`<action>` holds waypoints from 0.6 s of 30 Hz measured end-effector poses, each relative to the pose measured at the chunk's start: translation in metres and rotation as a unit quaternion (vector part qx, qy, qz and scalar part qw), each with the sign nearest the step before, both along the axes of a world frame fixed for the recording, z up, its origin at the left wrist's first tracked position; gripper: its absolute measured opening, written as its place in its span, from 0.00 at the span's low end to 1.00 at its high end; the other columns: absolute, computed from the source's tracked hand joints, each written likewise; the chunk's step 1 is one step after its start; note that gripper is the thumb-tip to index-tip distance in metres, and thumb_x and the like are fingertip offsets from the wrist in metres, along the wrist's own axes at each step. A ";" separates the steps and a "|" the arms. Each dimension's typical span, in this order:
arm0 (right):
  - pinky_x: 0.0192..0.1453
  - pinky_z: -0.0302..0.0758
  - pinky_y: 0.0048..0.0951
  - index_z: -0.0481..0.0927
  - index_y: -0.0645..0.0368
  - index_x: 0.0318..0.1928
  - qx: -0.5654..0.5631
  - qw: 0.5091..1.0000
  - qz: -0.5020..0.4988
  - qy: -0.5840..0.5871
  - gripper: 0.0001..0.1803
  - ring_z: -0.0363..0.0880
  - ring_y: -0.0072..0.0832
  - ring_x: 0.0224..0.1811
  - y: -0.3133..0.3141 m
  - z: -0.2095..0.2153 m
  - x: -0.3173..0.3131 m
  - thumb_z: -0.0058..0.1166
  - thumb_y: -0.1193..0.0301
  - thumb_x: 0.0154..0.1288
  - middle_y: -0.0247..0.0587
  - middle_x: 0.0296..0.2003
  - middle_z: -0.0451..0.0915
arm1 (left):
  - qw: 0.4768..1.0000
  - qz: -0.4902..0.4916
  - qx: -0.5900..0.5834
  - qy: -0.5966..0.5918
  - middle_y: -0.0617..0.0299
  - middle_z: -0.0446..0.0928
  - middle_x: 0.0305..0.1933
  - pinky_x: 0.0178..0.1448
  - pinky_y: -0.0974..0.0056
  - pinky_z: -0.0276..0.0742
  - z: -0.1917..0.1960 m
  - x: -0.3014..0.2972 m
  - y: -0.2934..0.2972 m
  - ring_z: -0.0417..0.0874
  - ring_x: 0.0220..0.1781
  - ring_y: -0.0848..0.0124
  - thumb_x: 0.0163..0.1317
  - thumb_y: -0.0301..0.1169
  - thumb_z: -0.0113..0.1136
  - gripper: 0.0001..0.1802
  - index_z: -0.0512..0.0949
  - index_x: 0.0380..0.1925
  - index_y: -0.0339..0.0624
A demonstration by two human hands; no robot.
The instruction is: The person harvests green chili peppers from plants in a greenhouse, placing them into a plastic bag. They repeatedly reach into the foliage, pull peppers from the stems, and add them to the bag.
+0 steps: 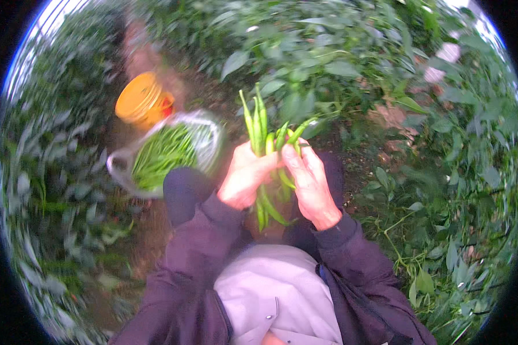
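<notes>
Peppers (258, 123): one bunch, long, slim, green, held before the chest.

Left hand (243, 175) closed round the bunch's middle; tips stand above, stems hang below. Right hand (309, 181) closed on the same bunch from the other side. One clear bag (208, 127) of like green peppers lies at left; one orange bucket (139, 102) beyond it. Leafy plants (351, 63) all around; count cannot be told.
</notes>
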State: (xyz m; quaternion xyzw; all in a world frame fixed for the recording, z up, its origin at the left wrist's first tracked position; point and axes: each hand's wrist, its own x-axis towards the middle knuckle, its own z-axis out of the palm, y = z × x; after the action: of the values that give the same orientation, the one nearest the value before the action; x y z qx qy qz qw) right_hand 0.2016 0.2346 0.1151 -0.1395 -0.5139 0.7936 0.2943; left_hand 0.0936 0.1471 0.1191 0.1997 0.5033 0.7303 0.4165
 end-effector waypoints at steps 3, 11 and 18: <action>0.47 0.80 0.27 0.75 0.61 0.59 -0.050 0.991 0.105 -0.061 0.24 0.82 0.22 0.39 -0.025 -0.018 -0.014 0.68 0.64 0.69 0.33 0.43 0.83 | 0.996 0.019 -0.016 0.088 0.70 0.81 0.35 0.30 0.73 0.70 -0.020 -0.002 -0.035 0.77 0.29 0.82 0.58 0.30 0.74 0.16 0.83 0.46 0.42; 0.32 0.84 0.31 0.81 0.63 0.51 -0.187 0.947 0.227 -0.130 0.14 0.84 0.29 0.31 -0.042 -0.048 -0.053 0.62 0.70 0.70 0.41 0.38 0.85 | 0.990 -0.127 -0.049 0.024 0.65 0.83 0.36 0.30 0.73 0.74 -0.023 -0.039 -0.116 0.81 0.30 0.78 0.61 0.29 0.72 0.18 0.81 0.50 0.37; 0.32 0.76 0.25 0.81 0.57 0.46 -0.162 0.967 0.080 -0.178 0.12 0.76 0.21 0.27 -0.047 -0.071 -0.170 0.64 0.76 0.61 0.31 0.32 0.81 | 0.992 0.113 -0.049 -0.023 0.61 0.85 0.44 0.31 0.73 0.75 -0.028 -0.138 -0.170 0.80 0.28 0.78 0.69 0.35 0.68 0.17 0.80 0.52 0.39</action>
State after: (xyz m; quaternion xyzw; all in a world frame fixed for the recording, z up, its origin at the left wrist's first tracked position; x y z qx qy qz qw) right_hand 0.0315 0.1877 0.0439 -0.2826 -0.4322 0.8496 0.1069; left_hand -0.0439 -0.0225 0.0909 0.1040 0.5479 0.7515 0.3524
